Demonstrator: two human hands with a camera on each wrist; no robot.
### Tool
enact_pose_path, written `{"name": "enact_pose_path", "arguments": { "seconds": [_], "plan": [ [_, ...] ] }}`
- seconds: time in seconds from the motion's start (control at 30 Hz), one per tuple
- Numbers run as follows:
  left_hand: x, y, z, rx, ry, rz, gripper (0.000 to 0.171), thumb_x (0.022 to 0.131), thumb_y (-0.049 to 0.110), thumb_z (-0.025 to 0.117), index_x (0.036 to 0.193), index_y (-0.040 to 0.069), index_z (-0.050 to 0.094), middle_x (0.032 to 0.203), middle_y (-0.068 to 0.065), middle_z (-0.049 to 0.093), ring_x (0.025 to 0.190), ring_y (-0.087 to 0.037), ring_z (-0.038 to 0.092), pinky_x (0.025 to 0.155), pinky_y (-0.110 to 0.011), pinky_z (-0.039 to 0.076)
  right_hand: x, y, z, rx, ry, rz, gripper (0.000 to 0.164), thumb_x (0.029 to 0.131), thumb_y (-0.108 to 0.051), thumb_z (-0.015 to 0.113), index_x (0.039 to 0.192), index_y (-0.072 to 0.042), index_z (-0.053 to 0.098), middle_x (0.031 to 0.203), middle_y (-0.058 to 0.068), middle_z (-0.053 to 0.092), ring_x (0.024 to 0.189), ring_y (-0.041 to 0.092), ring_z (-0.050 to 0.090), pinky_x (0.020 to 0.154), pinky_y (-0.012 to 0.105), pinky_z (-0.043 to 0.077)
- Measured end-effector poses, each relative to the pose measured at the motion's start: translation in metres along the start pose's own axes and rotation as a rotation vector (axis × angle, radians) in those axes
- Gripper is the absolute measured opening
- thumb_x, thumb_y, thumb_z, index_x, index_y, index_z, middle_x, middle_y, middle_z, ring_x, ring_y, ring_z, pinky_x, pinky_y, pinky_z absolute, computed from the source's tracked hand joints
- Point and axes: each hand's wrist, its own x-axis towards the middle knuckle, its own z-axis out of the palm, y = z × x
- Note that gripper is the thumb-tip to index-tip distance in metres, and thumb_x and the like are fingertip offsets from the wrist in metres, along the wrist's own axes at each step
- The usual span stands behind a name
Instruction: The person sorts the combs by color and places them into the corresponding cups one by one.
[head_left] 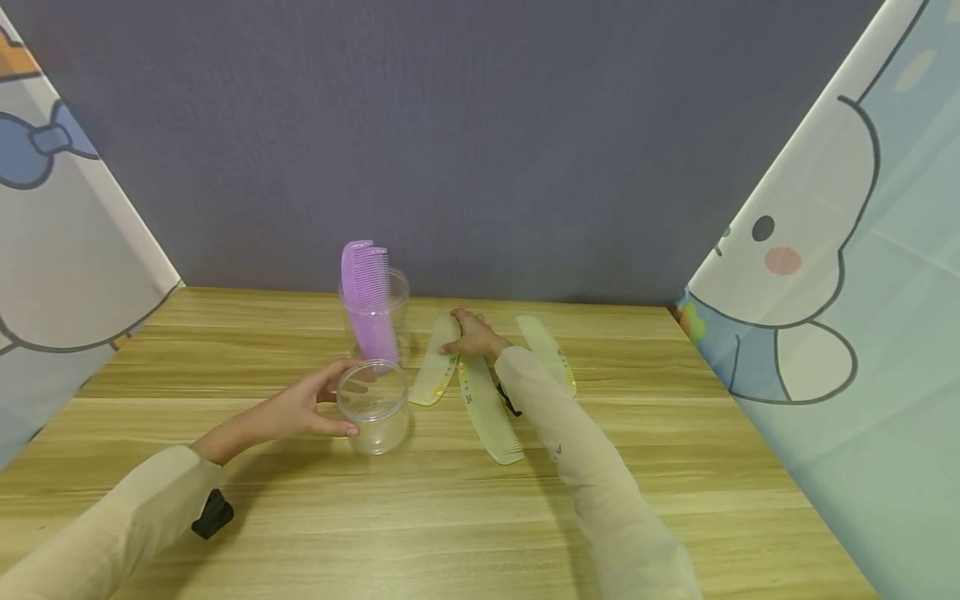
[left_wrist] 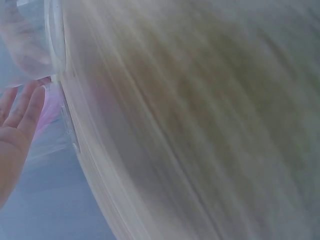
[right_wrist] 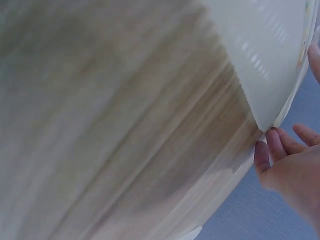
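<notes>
My left hand point(head_left: 318, 408) holds a clear plastic jar point(head_left: 384, 429) from the left, its thumb in front and its fingers reaching behind. In the left wrist view the fingers point(left_wrist: 30, 105) are fairly straight beside the jar point(left_wrist: 57, 40). My right hand point(head_left: 474, 335) lies low over the far end of the middle pale green comb point(head_left: 487, 408), its thumb spread left toward another pale green comb point(head_left: 433, 367). In the right wrist view its bent fingers point(right_wrist: 275, 145) touch the tip of the middle comb point(right_wrist: 265, 65). A grip on it is not plain.
Behind the jar stands a second clear jar point(head_left: 401, 300) with purple combs point(head_left: 367, 292) upright in it. One more pale green comb point(head_left: 543, 346) lies right of my right forearm. A dark wall point(head_left: 487, 150) closes off the wooden table point(head_left: 337, 533), with cartoon-print sheets point(head_left: 810, 250) at the sides.
</notes>
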Motion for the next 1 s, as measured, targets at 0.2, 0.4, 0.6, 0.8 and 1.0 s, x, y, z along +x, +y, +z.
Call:
{"name": "enact_pose_path", "arguments": {
  "seconds": [0.2, 0.4, 0.6, 0.8, 1.0],
  "plan": [
    [0.0006, 0.0014, 0.0008, -0.005, -0.005, -0.007, 0.083, 0.072, 0.016, 0.077, 0.139, 0.003, 0.029, 0.131, -0.027, 0.043, 0.113, -0.044, 0.048, 0.090, -0.048, 0.049, -0.0001, -0.0033, -0.0015, 0.020, 0.001, 0.008, 0.081, 0.076, -0.025, 0.075, 0.141, -0.008, 0.029, 0.141, 0.012, 0.037, 0.129, 0.030, 0.029, 0.108, 0.046, 0.033],
    [0.0017, 0.0027, 0.0013, -0.021, -0.018, -0.005, 0.083, 0.072, 0.014, 0.077, 0.138, 0.001, 0.028, 0.132, -0.028, 0.043, 0.114, -0.046, 0.047, 0.090, -0.047, 0.050, 0.0013, -0.0042, -0.0021, 0.097, -0.006, 0.045, 0.079, 0.075, -0.019, 0.075, 0.140, -0.013, 0.031, 0.144, 0.013, 0.030, 0.134, 0.031, 0.021, 0.110, 0.050, 0.027],
    [0.0016, 0.0021, 0.0008, -0.027, -0.027, 0.003, 0.082, 0.073, 0.011, 0.076, 0.138, 0.000, 0.027, 0.133, -0.029, 0.041, 0.115, -0.047, 0.045, 0.088, -0.046, 0.051, 0.0027, -0.0044, -0.0016, 0.183, -0.032, 0.081, 0.083, 0.074, -0.016, 0.076, 0.141, -0.018, 0.028, 0.150, 0.014, 0.017, 0.139, 0.035, 0.005, 0.112, 0.057, 0.017],
    [-0.0001, 0.0025, 0.0005, -0.012, -0.023, -0.002, 0.083, 0.073, 0.011, 0.076, 0.139, 0.000, 0.026, 0.133, -0.028, 0.041, 0.115, -0.046, 0.046, 0.088, -0.046, 0.051, 0.0030, -0.0072, -0.0010, 0.193, -0.036, 0.060, 0.089, 0.073, -0.014, 0.077, 0.142, -0.018, 0.022, 0.146, 0.016, 0.021, 0.138, 0.038, 0.008, 0.111, 0.057, 0.018],
    [-0.0009, 0.0028, 0.0012, -0.014, -0.017, -0.011, 0.083, 0.073, 0.013, 0.076, 0.138, 0.000, 0.027, 0.131, -0.028, 0.043, 0.115, -0.046, 0.046, 0.090, -0.046, 0.050, 0.0028, -0.0089, -0.0009, 0.225, -0.018, 0.053, 0.095, 0.070, -0.009, 0.078, 0.143, -0.017, 0.017, 0.143, 0.018, 0.026, 0.134, 0.038, 0.019, 0.111, 0.055, 0.022]
  ]
}}
